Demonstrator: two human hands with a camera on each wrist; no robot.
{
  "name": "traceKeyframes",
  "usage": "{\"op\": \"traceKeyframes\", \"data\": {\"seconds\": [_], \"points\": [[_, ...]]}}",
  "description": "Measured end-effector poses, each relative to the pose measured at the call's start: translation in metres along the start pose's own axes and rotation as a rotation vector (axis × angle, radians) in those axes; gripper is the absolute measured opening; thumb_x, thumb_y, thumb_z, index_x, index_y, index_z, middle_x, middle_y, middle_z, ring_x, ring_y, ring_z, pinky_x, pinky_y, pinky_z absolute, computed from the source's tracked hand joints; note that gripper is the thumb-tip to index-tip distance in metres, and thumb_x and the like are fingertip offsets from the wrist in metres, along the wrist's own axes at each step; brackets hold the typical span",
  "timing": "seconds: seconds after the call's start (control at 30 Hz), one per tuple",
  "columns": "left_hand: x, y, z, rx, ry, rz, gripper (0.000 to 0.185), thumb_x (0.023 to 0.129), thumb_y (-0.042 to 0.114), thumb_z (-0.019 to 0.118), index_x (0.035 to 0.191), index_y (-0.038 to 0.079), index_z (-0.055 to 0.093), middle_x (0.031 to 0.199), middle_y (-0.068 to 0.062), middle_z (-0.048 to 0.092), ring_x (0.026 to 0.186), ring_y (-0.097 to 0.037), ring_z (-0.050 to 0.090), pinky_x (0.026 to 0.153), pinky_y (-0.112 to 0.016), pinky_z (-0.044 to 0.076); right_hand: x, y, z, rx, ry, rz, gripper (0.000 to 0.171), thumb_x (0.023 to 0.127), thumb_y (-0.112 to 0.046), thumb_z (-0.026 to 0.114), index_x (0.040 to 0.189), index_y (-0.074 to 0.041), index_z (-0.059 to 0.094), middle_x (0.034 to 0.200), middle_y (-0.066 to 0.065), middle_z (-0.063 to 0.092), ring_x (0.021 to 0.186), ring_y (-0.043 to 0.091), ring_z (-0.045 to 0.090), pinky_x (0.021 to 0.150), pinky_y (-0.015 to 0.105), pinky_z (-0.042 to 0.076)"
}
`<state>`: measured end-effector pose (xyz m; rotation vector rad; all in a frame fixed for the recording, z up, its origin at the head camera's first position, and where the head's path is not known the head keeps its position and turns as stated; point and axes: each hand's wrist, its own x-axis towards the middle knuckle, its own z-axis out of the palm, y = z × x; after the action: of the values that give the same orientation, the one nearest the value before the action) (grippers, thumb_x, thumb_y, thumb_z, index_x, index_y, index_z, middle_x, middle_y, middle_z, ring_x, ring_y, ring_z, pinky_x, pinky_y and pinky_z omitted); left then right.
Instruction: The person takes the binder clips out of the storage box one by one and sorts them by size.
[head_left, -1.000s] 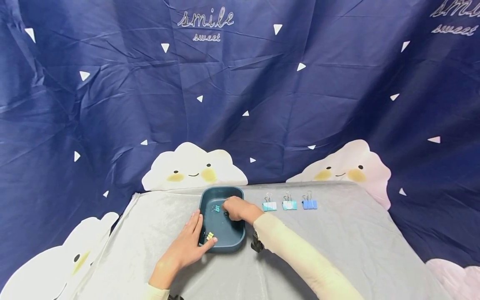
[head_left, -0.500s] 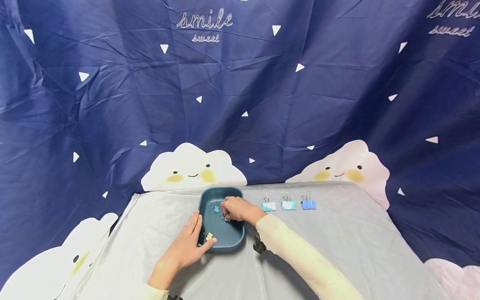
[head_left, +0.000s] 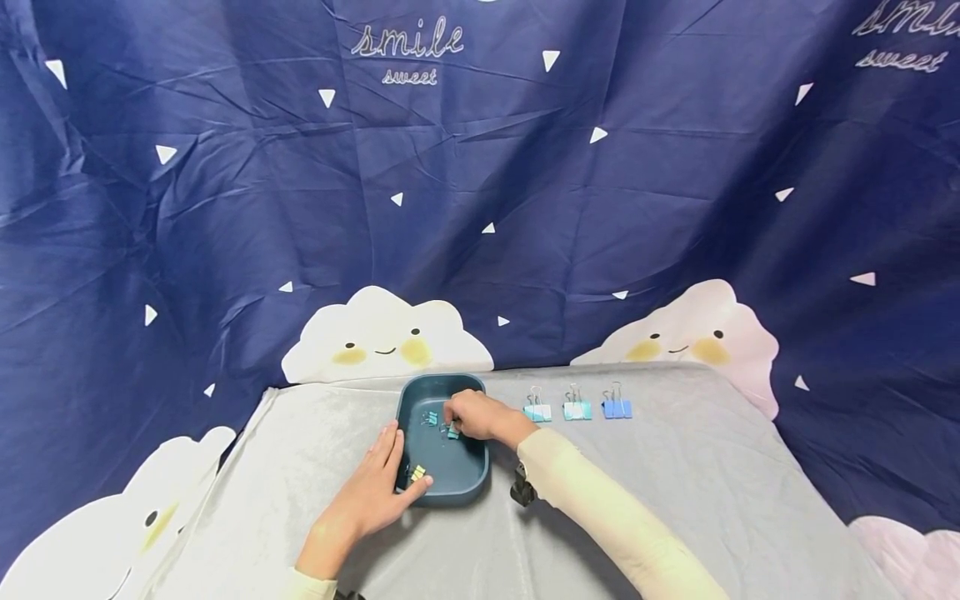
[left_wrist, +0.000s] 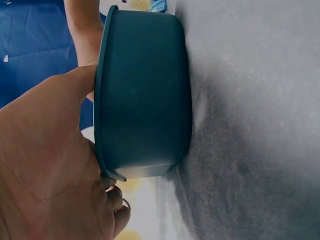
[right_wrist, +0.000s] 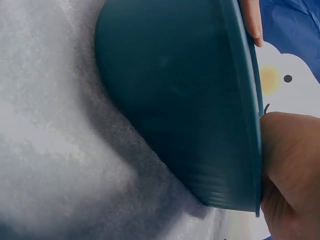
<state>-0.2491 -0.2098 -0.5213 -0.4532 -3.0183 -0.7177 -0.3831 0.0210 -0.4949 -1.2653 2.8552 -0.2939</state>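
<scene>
A: Where's the tray (head_left: pixel 442 487)?
B: Mid-table, long axis near to far; open cloth (head_left: pixel 300 450) left. Left hand (head_left: pixel 375 492) lies flat on its near-left rim.
A: Right hand (head_left: pixel 472 417)?
B: Inside, pinching a teal clip (head_left: pixel 452 432).

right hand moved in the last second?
Yes, slightly. The right hand has drawn back a little toward the tray's near side, now pinching a teal clip; the tray stays put.
</scene>
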Motion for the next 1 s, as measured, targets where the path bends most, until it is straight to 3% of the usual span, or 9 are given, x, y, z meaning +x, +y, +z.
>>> {"op": "traceKeyframes", "data": {"seconds": [0.43, 1.0], "points": [[0.0, 0.001, 0.001, 0.008, -0.006, 0.003, 0.105, 0.101, 0.07, 0.055, 0.167, -0.004, 0.022, 0.179, -0.019, 0.01, 0.167, -0.039, 0.012, 0.134, -0.058, 0.022, -0.003, 0.002, 0.0, 0.006, -0.003, -0.027, 0.015, 0.1, -0.003, 0.069, 0.102, -0.014, 0.079, 0.105, -0.003, 0.078, 0.099, 0.013, 0.073, 0.091, 0.03, 0.061], [-0.002, 0.002, 0.003, 0.012, 0.017, 0.003, 0.104, 0.101, 0.07, 0.057, 0.167, -0.004, 0.025, 0.179, -0.02, 0.014, 0.166, -0.039, 0.014, 0.134, -0.057, 0.023, -0.015, 0.006, -0.01, 0.045, 0.098, -0.08, 0.016, 0.095, -0.003, 0.073, 0.089, -0.018, 0.076, 0.092, -0.003, 0.07, 0.084, 0.008, 0.062, 0.079, 0.023, 0.055]]}}
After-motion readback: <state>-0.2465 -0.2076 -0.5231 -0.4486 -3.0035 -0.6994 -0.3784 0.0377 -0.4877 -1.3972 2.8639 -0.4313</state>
